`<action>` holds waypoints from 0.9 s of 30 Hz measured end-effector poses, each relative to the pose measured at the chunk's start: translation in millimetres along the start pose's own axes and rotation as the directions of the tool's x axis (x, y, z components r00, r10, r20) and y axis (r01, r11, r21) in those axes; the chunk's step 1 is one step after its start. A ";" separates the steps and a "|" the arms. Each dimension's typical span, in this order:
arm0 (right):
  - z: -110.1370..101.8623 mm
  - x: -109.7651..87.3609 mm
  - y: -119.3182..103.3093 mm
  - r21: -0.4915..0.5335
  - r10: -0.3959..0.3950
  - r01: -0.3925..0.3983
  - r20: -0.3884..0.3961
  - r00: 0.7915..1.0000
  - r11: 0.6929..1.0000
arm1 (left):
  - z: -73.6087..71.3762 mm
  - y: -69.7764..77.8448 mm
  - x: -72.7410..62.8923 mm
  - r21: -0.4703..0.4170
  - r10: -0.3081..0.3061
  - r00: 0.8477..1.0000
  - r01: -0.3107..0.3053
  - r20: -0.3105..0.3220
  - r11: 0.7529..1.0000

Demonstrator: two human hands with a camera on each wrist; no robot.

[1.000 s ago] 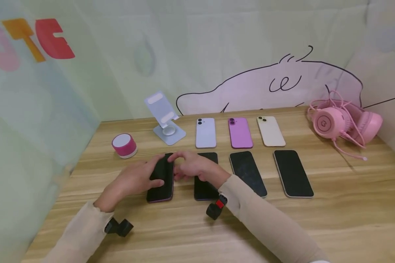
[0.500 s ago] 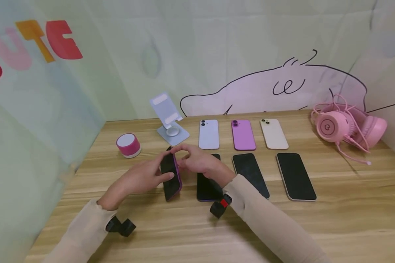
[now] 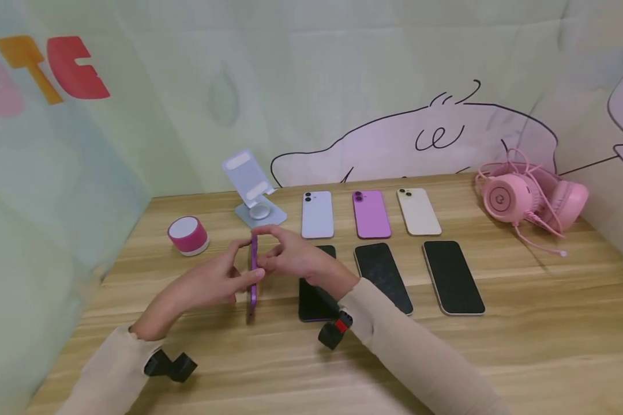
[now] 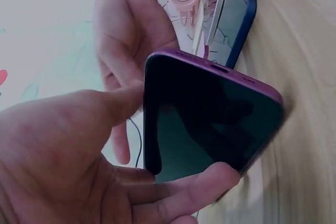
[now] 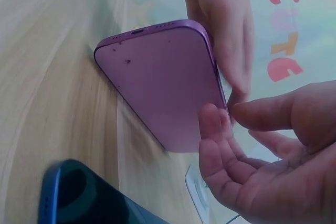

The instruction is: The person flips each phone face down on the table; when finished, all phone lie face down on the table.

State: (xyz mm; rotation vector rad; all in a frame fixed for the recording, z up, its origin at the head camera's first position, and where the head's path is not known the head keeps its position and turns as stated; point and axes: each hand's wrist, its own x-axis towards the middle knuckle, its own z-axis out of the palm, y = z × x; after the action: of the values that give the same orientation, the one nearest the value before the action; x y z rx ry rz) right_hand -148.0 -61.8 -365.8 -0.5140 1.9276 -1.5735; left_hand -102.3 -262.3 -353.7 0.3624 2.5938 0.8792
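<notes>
A purple-backed smartphone (image 3: 253,294) stands on its long edge, its dark screen (image 4: 205,114) facing my left hand (image 3: 205,283). My left thumb rests on the upper edge and the fingers are against the screen, gripping the phone. My right hand (image 3: 298,256) holds it near its far end, with curled fingertips against the plain purple back (image 5: 157,77) and the thumb at the edge. Just right of it, a dark-screened phone with a blue edge (image 3: 315,302) lies flat, partly under my right wrist.
Two more phones, one with a dark screen (image 3: 383,276) and one black-screened (image 3: 453,278), lie to the right. Behind are light blue (image 3: 317,214), purple (image 3: 371,214) and cream (image 3: 419,211) phones, face down. A phone stand (image 3: 254,190), pink speaker (image 3: 188,235) and pink headphones (image 3: 529,196) sit farther back.
The purple phone lay flat, screen up; its right edge stayed low while its left side rose, and it now stands on its long edge between both hands. The other phones stay put.
</notes>
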 end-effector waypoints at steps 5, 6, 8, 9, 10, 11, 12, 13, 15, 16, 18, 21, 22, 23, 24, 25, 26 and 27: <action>2.9 1.4 0.6 0.036 0.010 -0.011 0.032 0.999 0.999 | -7.5 -3.1 -1.5 -0.042 0.029 0.999 -0.028 0.024 0.999; 2.9 1.8 1.1 0.038 0.012 -0.013 0.035 0.999 0.999 | -8.5 -3.0 -1.8 -0.045 0.031 0.999 -0.030 0.027 0.999; 3.3 2.1 2.1 0.042 0.016 -0.018 0.049 0.999 0.999 | -10.1 -2.8 -2.5 -0.060 0.036 0.999 -0.033 0.034 0.998; 3.8 2.1 2.8 0.043 0.018 -0.021 0.054 0.998 0.999 | -10.7 -2.7 -3.2 -0.068 0.035 0.999 -0.033 0.034 0.997; 4.3 2.0 3.6 0.037 0.023 -0.025 0.060 0.998 0.999 | -11.2 -3.0 -4.0 -0.077 0.034 0.999 -0.032 0.036 0.996; 5.0 1.9 4.7 0.031 0.028 -0.030 0.068 0.997 0.999 | -11.9 -3.1 -4.8 -0.079 0.028 0.999 -0.026 0.035 0.997; 5.7 1.6 5.8 0.025 0.036 -0.038 0.075 0.997 0.999 | -12.7 -3.1 -5.7 -0.074 0.021 0.999 -0.019 0.031 0.997; 7.0 1.6 6.2 0.010 0.047 -0.049 0.086 0.995 0.999 | -13.8 -3.6 -7.5 -0.069 0.015 0.999 -0.013 0.028 0.998; 9.5 2.2 7.3 -0.023 0.065 -0.063 0.111 0.992 0.998 | -16.3 -4.4 -10.8 -0.040 -0.006 1.000 0.007 0.016 0.999; 10.6 2.4 7.6 -0.042 0.079 -0.074 0.122 0.989 0.996 | -17.4 -4.7 -12.3 -0.027 -0.019 1.000 0.019 0.014 0.999; 12.3 3.1 8.5 -0.058 0.099 -0.091 0.143 0.985 0.994 | -19.2 -5.3 -14.8 0.004 -0.036 0.999 0.036 0.009 0.999; 14.1 4.3 10.5 -0.063 0.127 -0.118 0.168 0.978 0.991 | -21.2 -5.9 -16.2 0.039 -0.055 0.998 0.054 0.011 0.998; 14.5 4.4 11.3 -0.058 0.137 -0.129 0.169 0.976 0.990 | -21.6 -5.8 -16.1 0.044 -0.061 0.998 0.060 0.018 0.997; 14.7 4.6 12.2 -0.063 0.144 -0.135 0.173 0.974 0.989 | -21.8 -5.6 -15.7 0.057 -0.064 0.998 0.063 0.023 0.996; 14.7 4.6 12.9 -0.072 0.151 -0.140 0.176 0.973 0.987 | -21.6 -5.5 -15.2 0.062 -0.065 0.997 0.063 0.031 0.996; 14.7 4.6 13.4 -0.083 0.159 -0.146 0.178 0.971 0.986 | -21.6 -5.3 -14.9 0.063 -0.063 0.997 0.061 0.039 0.996; 14.6 4.6 13.9 -0.097 0.162 -0.146 0.179 0.970 0.984 | -21.4 -5.4 -14.5 0.062 -0.063 0.997 0.060 0.047 0.996; 14.5 4.4 14.2 -0.109 0.164 -0.146 0.180 0.970 0.983 | -21.0 -5.2 -14.1 0.060 -0.068 0.996 0.065 0.054 0.996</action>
State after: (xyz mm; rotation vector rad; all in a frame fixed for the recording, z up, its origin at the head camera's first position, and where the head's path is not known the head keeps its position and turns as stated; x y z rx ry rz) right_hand -140.8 -72.1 -382.3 -0.5182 1.8569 -1.2924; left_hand -99.3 -282.4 -337.8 0.3104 2.5686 0.7611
